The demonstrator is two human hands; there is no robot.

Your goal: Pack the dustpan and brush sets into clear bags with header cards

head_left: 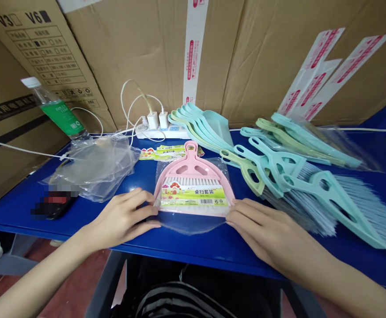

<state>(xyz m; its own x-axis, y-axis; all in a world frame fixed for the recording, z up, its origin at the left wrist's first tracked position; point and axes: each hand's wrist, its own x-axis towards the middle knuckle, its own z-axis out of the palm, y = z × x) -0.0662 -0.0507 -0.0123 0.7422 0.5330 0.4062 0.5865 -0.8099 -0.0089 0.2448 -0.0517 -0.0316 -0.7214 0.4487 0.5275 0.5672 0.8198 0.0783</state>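
**Item 1, in hand:** pink dustpan with white-bristled brush, lying flat on the blue steel table, front and centre, inside a clear film bag, with a mushroom-printed card label across its lower part. Loose film extends below the card. Seal not discernible

**Left hand**: at the pack's left edge, fingers extended, not clenched, tips against the film. Whether they pinch it cannot be told

**Right hand**: at the pack's right edge, fingers likewise extended and flat, tips on the film. Grip cannot be told

**Bagged:** 1 pack in hand. A further bundle of mint and pale green pieces lies under clear film at the back right

**Unbagged:** 1 nested stack of mint and pale green dustpans, beyond the pack; several mint and pale green hand brushes, fanned out to the right, exact count unclear

**Supplies:** heap of clear plastic bags, left of the pack; small pile of mushroom card labels, just behind it

**Surroundings:** white power strip with 2 chargers; water bottle, tilted, left; blurred phone; red-printed white strips against cardboard cartons
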